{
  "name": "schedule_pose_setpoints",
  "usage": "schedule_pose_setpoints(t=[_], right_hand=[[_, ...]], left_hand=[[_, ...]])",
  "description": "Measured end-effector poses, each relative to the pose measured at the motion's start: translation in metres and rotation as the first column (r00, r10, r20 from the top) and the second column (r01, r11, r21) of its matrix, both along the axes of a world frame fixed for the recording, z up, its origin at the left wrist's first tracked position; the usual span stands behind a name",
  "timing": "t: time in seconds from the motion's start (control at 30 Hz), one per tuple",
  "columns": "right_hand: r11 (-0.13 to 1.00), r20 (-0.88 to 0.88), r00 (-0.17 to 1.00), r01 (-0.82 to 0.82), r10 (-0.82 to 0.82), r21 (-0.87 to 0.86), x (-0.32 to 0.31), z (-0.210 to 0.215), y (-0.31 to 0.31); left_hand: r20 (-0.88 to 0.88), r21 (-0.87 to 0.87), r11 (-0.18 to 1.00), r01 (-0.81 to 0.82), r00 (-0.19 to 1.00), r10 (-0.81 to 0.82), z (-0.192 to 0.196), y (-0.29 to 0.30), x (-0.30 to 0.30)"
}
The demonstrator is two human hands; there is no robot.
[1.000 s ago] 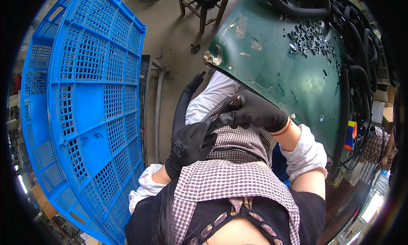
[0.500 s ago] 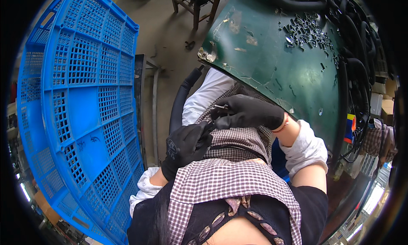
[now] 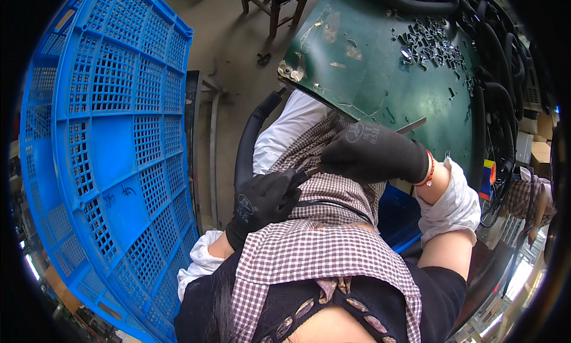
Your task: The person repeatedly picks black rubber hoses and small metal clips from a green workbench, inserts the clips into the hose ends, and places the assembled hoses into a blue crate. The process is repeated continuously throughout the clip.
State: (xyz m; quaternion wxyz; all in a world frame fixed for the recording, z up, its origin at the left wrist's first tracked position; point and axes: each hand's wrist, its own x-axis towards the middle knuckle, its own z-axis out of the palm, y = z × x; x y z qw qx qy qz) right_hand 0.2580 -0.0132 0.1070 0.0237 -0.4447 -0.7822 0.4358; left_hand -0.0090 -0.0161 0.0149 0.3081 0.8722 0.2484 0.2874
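Beside our lap stands a big blue perforated plastic crate [image 3: 113, 141]; ahead lies the green worktable [image 3: 380, 75], its heap of small dark metal clips [image 3: 434, 42] untouched. Over our lap, our black-gloved left hand [image 3: 264, 200] grips a black rubber hose [image 3: 247, 143]; our right hand [image 3: 375, 152] is curled around a thin metal tool [image 3: 410, 126]. We judge the fitting unfinished.

Two gloved hands [image 3: 264, 200] [image 3: 372, 152], one blue crate [image 3: 107, 135], one green table [image 3: 380, 75], one wooden stool [image 3: 273, 4].
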Motion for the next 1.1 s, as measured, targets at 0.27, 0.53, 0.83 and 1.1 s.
schedule_pose_setpoints(t=[0.27,0.53,0.83,1.1], right_hand=[[0.976,0.179,0.982,-0.088,0.052,0.197,-0.024,0.004,-0.003],[0.907,0.142,0.897,0.407,-0.419,0.11,0.031,0.05,0.012],[0.697,-0.377,0.724,0.678,-0.578,0.233,0.016,-0.026,-0.005],[0.787,-0.398,0.735,0.615,-0.549,0.051,0.009,-0.019,-0.038]], left_hand=[[-0.044,-0.016,0.998,0.063,0.997,-0.063,0.001,0.0,-0.001],[-0.288,-0.15,0.946,-0.286,0.928,0.235,0.061,0.039,-0.038],[0.332,-0.597,0.788,-0.153,0.847,0.416,0.163,0.055,-0.234],[0.036,-0.456,0.729,-0.511,0.807,0.589,0.097,0.133,-0.173]])
